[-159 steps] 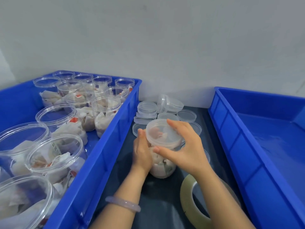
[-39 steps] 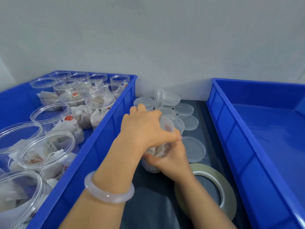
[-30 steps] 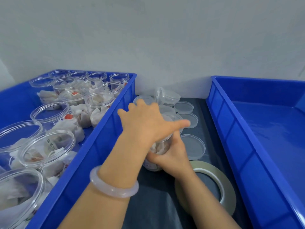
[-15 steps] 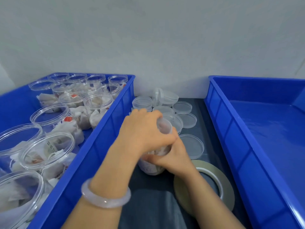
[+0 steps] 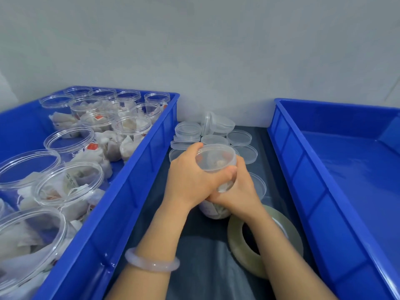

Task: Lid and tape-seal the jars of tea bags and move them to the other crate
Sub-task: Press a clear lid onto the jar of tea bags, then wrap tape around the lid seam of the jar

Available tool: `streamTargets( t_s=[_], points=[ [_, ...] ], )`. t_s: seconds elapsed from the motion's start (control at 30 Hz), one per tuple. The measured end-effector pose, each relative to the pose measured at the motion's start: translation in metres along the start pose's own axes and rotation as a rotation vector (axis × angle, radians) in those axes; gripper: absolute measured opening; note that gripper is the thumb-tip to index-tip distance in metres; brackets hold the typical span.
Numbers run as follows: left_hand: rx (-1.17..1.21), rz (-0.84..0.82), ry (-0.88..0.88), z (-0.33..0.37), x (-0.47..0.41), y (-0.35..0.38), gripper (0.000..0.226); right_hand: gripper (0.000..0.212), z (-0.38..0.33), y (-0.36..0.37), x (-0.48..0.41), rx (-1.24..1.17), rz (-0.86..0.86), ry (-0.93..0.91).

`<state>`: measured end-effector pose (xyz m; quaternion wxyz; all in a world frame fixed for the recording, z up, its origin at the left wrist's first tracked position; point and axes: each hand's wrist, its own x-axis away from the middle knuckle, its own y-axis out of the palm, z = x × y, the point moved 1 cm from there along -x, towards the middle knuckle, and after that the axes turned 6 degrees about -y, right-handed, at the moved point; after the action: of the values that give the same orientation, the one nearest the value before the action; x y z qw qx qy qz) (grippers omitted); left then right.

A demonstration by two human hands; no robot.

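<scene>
Forearms come in from the bottom edge, cut off below the elbow, and the left one wears a pale, milky bracelet (image 5: 151,262). Under them lies the dark grey surface (image 5: 201,267) between two blue crates. On it, just right of centre, lies a roll of tape (image 5: 240,247), flat and clear-greenish. The right forearm crosses over it and hides its far right side.

Just beyond the roll stands the jar (image 5: 214,211) of tea bags, upright on the surface between the crates. Only its base and its top show, because both hands cover the middle. The right hand (image 5: 240,191) wraps the jar's body from the right, and its fingertips are hidden behind the jar. The left hand (image 5: 190,180) lies over it, with fingers and thumb curled round the rim of the cloudy lid (image 5: 216,158) that sits on the jar. I cannot tell whether the lid is fully seated.

The left crate (image 5: 121,202) holds many open jars (image 5: 69,185) with tea bags in them. The nearest ones are cut off by the left and bottom edges. One tea-bag tag in a near jar carries fine dark print, too small to read. Small red tags show further back, and no writing can be made out on them.

Beyond the hands, loose lids (image 5: 239,137) lie on the surface, some flat, some stacked and one leaning on edge. A few are partly hidden by the hands. The right crate (image 5: 303,169) shows a bare blue floor and is cut off at the right edge. A plain pale wall (image 5: 194,50) stands behind everything.
</scene>
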<state>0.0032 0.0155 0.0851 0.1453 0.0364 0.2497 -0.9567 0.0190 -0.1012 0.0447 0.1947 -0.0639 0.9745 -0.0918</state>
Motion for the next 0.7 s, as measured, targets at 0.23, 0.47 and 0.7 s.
streamTargets(
  t_s=[0.23, 0.47, 0.7],
  points=[
    [-0.073, -0.017, 0.025, -0.012, -0.002, -0.007, 0.115, 0.108, -0.024, -0.018, 0.079, 0.976, -0.176, 0.318],
    [0.146, 0.237, 0.299, -0.014, 0.019, -0.008, 0.093, 0.037, -0.038, -0.036, 0.085, 0.399, 0.203, 0.126],
    [0.184, 0.156, 0.857, -0.002, 0.053, 0.004, 0.032, 0.039, -0.071, -0.046, 0.061, -0.435, 0.278, 0.2]
  ],
)
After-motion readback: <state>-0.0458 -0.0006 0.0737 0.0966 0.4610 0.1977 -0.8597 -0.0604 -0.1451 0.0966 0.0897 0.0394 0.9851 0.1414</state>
